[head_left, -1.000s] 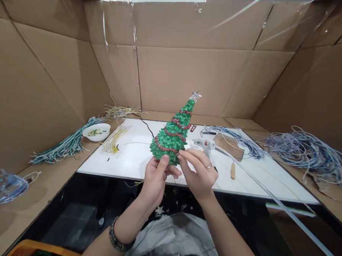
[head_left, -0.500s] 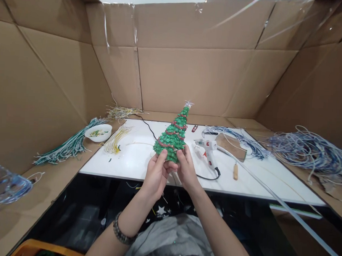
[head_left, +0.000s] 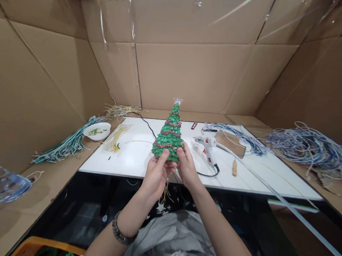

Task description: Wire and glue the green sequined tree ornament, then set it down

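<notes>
A small green glittery Christmas tree, wound with a red garland and topped by a shiny star, stands nearly upright between my hands. My left hand grips its lower left edge, thumb in front. On the lower right, my right hand holds it the same way. Both hands are closed; the fingers behind the base are partly hidden. Thin yellow and white wires hang below the tree. To the right of my right hand lies a white glue gun with a long clear glue stick in it.
Cardboard walls surround the white tabletop. A white bowl and green-white wires lie left, with yellow-white wires beside them. Blue-white wires and a wooden-handled tool lie right. An orange bin sits bottom left.
The tree has swung from leaning right to nearly upright, its star moving left. Both hands keep their hold on it. The wires beneath it show more.
</notes>
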The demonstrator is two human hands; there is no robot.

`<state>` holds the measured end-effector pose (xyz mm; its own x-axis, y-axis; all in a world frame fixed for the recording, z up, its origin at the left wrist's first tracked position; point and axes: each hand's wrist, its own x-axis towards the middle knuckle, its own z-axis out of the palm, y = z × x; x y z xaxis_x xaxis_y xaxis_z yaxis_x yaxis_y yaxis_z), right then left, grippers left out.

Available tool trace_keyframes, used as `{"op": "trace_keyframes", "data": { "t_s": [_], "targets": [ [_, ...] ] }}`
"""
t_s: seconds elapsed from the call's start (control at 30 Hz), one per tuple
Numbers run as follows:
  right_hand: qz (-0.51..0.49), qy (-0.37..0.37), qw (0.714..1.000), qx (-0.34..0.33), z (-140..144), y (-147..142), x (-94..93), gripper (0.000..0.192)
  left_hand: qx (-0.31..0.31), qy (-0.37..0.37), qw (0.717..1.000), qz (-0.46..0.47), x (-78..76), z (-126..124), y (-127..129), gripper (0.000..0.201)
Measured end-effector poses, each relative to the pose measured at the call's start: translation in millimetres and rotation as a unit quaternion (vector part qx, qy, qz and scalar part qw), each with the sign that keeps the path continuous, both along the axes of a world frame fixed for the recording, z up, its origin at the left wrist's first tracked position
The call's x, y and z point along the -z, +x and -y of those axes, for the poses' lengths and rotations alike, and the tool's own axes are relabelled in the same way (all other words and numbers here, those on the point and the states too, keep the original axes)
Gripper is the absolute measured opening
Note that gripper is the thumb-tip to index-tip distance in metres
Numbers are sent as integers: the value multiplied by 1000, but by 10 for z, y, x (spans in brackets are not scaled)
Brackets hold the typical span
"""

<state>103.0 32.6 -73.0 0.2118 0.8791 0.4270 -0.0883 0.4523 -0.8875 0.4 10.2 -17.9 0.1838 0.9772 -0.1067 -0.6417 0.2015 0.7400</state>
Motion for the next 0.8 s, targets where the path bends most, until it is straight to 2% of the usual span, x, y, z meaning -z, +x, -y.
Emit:
{"op": "trace_keyframes", "data": {
  "t_s": [0.1,0.17,0.23,0.27,0.33,0.37,0.43,0.5,0.53,0.6,0.7,0.77,0.8],
  "targets": [
    [-51,-15,998,-35,-22,-14,-33,51,-2,10,1000,11,-25,9,-32,9],
    [-47,-11,997,-58,-25,-18,-79,53,1,5,1000,21,-57,10,-63,11],
    [-18,-7,999,-49,3,-1,-113,54,-4,-20,999,44,-93,-5,-94,14],
    [3,-4,1000,-19,35,22,-115,54,-10,-39,997,61,-110,-19,-108,16],
    [54,20,993,102,134,108,-69,47,-20,-82,991,100,-142,-53,-129,20],
    [81,41,979,184,199,171,-20,40,-23,-103,987,119,-155,-71,-137,21],
    [150,96,917,357,334,339,117,25,-26,-130,981,143,-176,-99,-146,24],
    [216,113,839,487,443,547,265,23,-33,-137,978,153,-186,-116,-149,25],
    [249,95,812,519,475,660,327,22,-36,-137,978,154,-187,-119,-147,26],
    [311,30,783,538,480,888,405,25,-41,-132,978,156,-188,-121,-142,28],
    [392,-77,763,509,351,1193,405,52,-41,-126,978,163,-190,-116,-131,28],
    [428,-105,760,479,218,1343,357,53,-40,-127,978,161,-190,-114,-126,27],
    [439,-88,772,452,154,1394,327,46,-39,-128,978,159,-188,-115,-124,26]
  ]
}}
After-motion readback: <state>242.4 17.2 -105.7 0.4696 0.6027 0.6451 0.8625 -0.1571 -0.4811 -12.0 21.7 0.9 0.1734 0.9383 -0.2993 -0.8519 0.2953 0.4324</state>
